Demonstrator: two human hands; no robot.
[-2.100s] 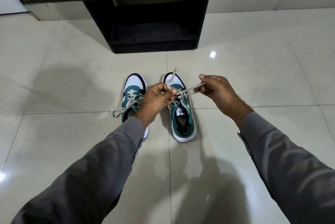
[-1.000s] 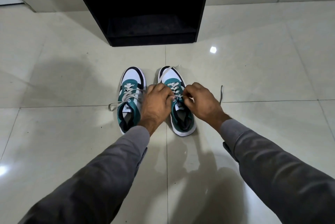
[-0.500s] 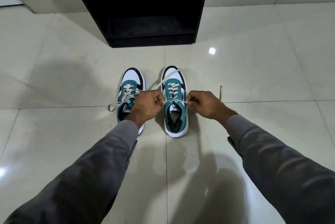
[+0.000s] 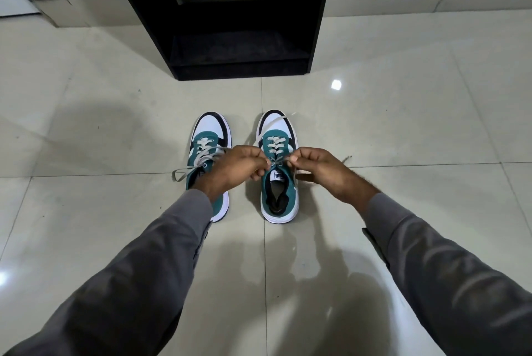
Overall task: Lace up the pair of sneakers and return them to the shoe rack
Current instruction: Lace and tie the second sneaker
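Two teal, white and black sneakers stand side by side on the floor, toes pointing away from me. On the right sneaker a grey lace crosses up the eyelets. My left hand and my right hand each pinch one end of that lace near the top eyelets, fingertips almost meeting over the tongue. One lace end trails forward over the toe. My left wrist covers part of the left sneaker, whose lace hangs loose toward the left.
A black shoe rack with open shelves stands against the wall just beyond the sneakers. Glossy beige floor tiles surround the shoes on all sides. Grey sleeves cover both forearms.
A second ago both hands were bunched close over the right sneaker's lacing. They have since drawn back slightly, each pinching a lace end at the top eyelets. The view shifted a little.
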